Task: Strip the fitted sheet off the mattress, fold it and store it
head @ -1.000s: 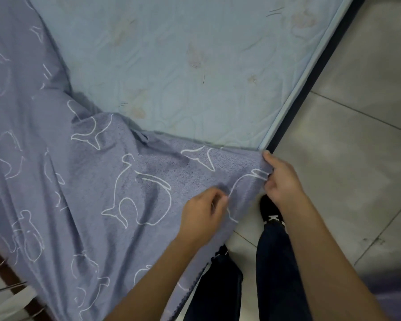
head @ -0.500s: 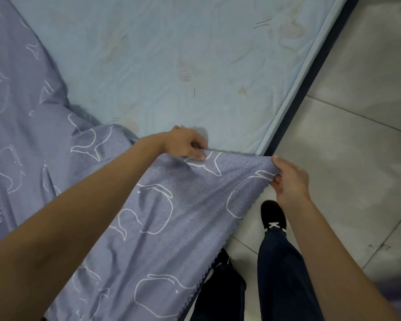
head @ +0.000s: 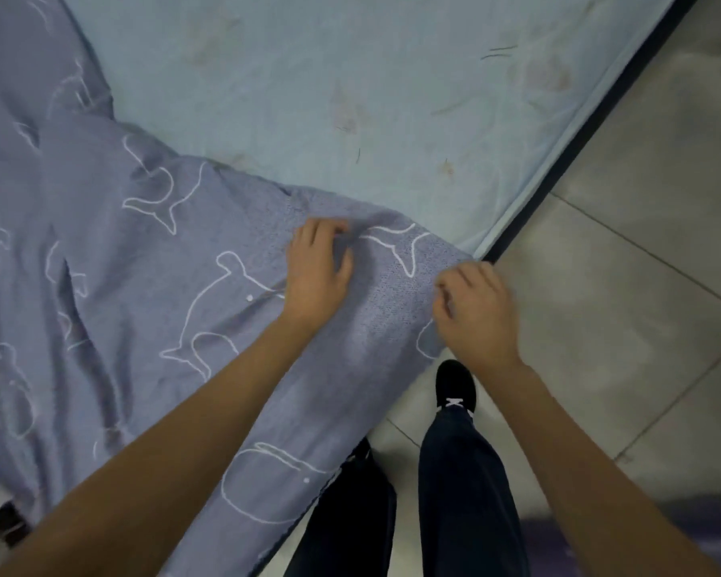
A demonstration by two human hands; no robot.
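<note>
The purple-blue fitted sheet with white whale outlines is pulled back from the pale blue mattress and lies bunched over the left and near side. My left hand rests palm down on the sheet near its folded edge, fingers loosely spread. At the mattress's near right corner my right hand curls its fingers round the sheet's edge. Most of the mattress top is bare and stained.
A grey tiled floor runs along the right of the dark bed frame edge. My legs in dark trousers and a black shoe stand at the bed's corner. Something dark and white shows at the lower left.
My left hand has drawn back from the sheet's far edge and now lies flat on the sheet nearer me. My right hand stays at the corner, still holding the edge.
</note>
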